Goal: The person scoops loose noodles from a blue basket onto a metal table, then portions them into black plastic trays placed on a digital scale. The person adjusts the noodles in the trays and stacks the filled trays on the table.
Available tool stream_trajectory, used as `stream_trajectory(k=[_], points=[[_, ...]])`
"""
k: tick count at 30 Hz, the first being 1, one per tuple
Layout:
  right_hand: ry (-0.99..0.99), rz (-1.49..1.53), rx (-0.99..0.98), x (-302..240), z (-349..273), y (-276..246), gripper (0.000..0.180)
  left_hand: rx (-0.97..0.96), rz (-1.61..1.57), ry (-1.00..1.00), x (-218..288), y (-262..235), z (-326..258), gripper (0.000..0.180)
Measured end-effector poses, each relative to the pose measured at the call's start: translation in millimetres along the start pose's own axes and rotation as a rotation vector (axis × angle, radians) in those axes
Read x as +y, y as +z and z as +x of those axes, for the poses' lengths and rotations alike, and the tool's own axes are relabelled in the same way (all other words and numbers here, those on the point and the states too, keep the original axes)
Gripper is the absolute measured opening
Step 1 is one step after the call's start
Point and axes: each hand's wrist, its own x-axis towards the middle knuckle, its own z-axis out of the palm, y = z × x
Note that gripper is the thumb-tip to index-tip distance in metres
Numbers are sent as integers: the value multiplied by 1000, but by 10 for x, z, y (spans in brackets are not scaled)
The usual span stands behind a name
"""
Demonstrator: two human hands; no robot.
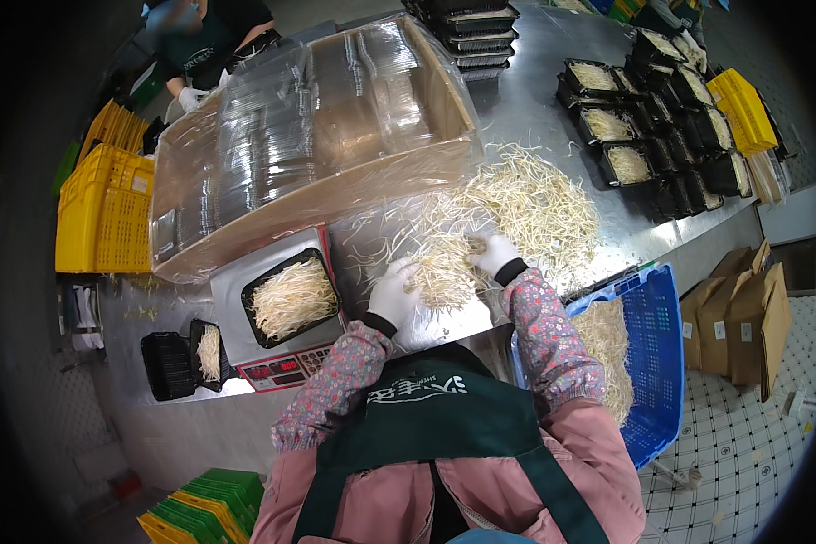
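White-gloved, my left hand (395, 293) curls its fingers against the left side of a clump of bean sprouts (444, 272) on the metal table. Across from it, my right hand (494, 255) grips the same clump from the right. Behind the right hand spreads a larger loose pile of bean sprouts (544, 208). Left of my hands, a black tray (335, 319) heaped with bean sprouts (292, 297) rests on a digital scale (231, 283) with a red panel. The fingertips are partly hidden among the sprouts.
A large carton (335, 186) of clear plastic lids stands ahead-left, with a co-worker (199, 54) behind it. Filled black trays (630, 163) are stacked far right. A blue crate (657, 363) of sprouts sits by my right arm. Yellow crates (104, 213) stand left; black trays (168, 363) lie near left.
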Motion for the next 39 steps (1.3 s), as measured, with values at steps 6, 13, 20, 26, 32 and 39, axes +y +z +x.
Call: stream_trajectory(k=[6,13,20,26,32,39], points=[[-222,-338,116,-400,-200,252,60,-113,-211,-108,211,-262,-398,36],[-346,-101,257,-324,-93,299,16,-171,-179,-60,187,-538,-926,32],[-88,322,52,-554,4,111,27,-169,-307,-109,307,-951,-1301,30],[-236,464,-85,-1562,-49,-216,26,274,-441,-84,494,-1711,-1588,23],[-789,234,-11,-2869,-232,-112,21,866,-560,-156,-156,-2284,-1706,28],[-986,-290,-121,-3152,-99,819,36,806,-538,-156,-634,-2284,-1794,35]])
